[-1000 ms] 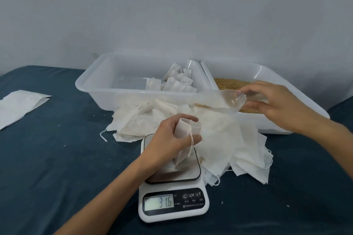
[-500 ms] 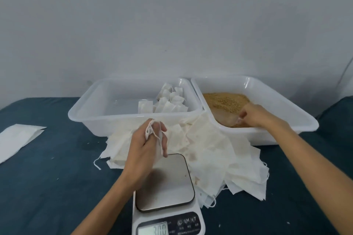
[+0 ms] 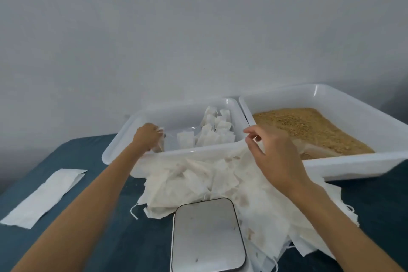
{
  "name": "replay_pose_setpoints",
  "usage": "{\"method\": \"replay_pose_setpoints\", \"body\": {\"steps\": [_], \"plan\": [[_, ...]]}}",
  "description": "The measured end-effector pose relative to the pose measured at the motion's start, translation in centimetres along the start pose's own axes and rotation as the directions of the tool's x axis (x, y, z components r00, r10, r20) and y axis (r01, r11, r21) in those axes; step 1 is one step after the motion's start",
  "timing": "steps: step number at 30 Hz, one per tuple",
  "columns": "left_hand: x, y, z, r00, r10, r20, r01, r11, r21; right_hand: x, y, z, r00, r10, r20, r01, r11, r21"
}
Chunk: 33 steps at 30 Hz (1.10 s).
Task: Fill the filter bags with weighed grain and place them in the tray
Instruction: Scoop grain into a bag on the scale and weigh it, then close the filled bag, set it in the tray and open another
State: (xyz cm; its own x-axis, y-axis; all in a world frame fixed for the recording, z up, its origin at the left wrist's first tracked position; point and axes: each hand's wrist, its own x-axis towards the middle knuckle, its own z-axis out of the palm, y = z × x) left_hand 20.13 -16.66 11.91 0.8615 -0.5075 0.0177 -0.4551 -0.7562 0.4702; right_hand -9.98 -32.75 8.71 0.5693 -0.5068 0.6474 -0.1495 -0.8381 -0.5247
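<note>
The left hand [image 3: 148, 137] is reaching over the near rim of the translucent white plastic tray [image 3: 123, 139], its fingers curled round a small white filter bag [image 3: 160, 139] that it is lowering toward the tray floor. Just to the right of that hand, inside the same tray, a cluster of filled white filter bags [image 3: 215, 132] is standing against the tray's right wall. The right hand [image 3: 272, 152] is hovering above the tray's near right corner, fingers loosely spread and holding nothing, with thumb and forefinger slightly apart.

In front of the tray, a heap of empty white filter bags [image 3: 220, 181] is lying on the dark blue table [image 3: 136, 238], spilling against the tray's front wall. Nearer the person than that heap, the silver-topped kitchen scale [image 3: 207, 234] is sitting with nothing on its platform. To the tray's right, touching it, a second white plastic tray [image 3: 353, 99] is holding loose golden-brown grain [image 3: 309, 128]. Well to the tray's left, a flat white paper sheet [image 3: 44, 194] is lying on the table.

Judging by this, roughly a dozen bags appear done and one more is being delivered; the large heap of empties suggests most of the filling is still ahead.
</note>
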Motion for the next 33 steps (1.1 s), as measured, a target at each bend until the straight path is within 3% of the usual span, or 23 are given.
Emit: {"method": "replay_pose_setpoints", "body": {"steps": [3,5,9,14,17,20,21,25,27,28,29,31,33], "plan": [[0.3,-0.2,1.0,0.965,-0.061,0.256,0.01,0.98,0.198,-0.1,0.8,-0.4,1.0,0.01,-0.013,-0.01,0.999,0.038],[0.3,0.0,1.0,0.938,-0.077,0.337,-0.009,0.969,0.247,0.0,1.1,-0.5,1.0,0.024,-0.017,-0.023,0.998,0.051],[0.4,0.3,0.5,0.932,-0.055,0.359,0.036,0.998,0.058,0.2,1.2,-0.4,1.0,0.029,-0.003,-0.028,0.997,0.067],[-0.7,1.1,0.7,0.91,0.07,0.41,-0.087,0.996,0.022,0.2,1.3,-0.5,1.0,0.03,-0.007,-0.029,0.995,0.092],[-0.7,1.0,1.0,0.95,0.116,0.291,-0.132,0.991,0.036,0.3,1.4,-0.6,0.999,0.048,-0.012,-0.046,0.992,0.117],[-0.6,1.3,1.5,0.984,0.179,0.013,-0.179,0.978,0.109,0.4,1.3,-0.7,0.998,0.057,-0.018,-0.054,0.99,0.134],[-0.7,1.5,1.6,0.983,0.184,-0.004,-0.183,0.978,0.104,0.4,1.3,-0.7,0.998,0.059,-0.02,-0.055,0.989,0.139],[-0.7,2.4,1.9,0.97,0.13,0.206,-0.159,0.979,0.13,0.4,1.3,-0.8,0.998,0.067,-0.005,-0.066,0.988,0.14],[-1.5,3.0,1.4,0.972,0.14,0.189,-0.173,0.97,0.17,0.4,1.3,-0.8,0.998,0.07,0.0,-0.07,0.987,0.147],[-2.2,3.4,1.2,0.973,0.201,0.111,-0.219,0.956,0.195,0.3,1.3,-0.8,0.998,0.068,-0.001,-0.067,0.987,0.148],[-3.2,3.8,1.1,0.954,0.298,-0.005,-0.291,0.935,0.204,0.3,1.3,-0.8,0.998,0.064,-0.003,-0.063,0.987,0.146],[-6.1,4.6,1.2,0.828,0.52,-0.212,-0.502,0.854,0.133,0.4,1.3,-0.8,0.998,0.056,-0.01,-0.054,0.988,0.143],[-9.5,4.8,1.7,0.695,0.697,-0.177,-0.688,0.716,0.119,0.3,1.3,-0.8,0.999,0.049,-0.013,-0.047,0.988,0.146]]}}
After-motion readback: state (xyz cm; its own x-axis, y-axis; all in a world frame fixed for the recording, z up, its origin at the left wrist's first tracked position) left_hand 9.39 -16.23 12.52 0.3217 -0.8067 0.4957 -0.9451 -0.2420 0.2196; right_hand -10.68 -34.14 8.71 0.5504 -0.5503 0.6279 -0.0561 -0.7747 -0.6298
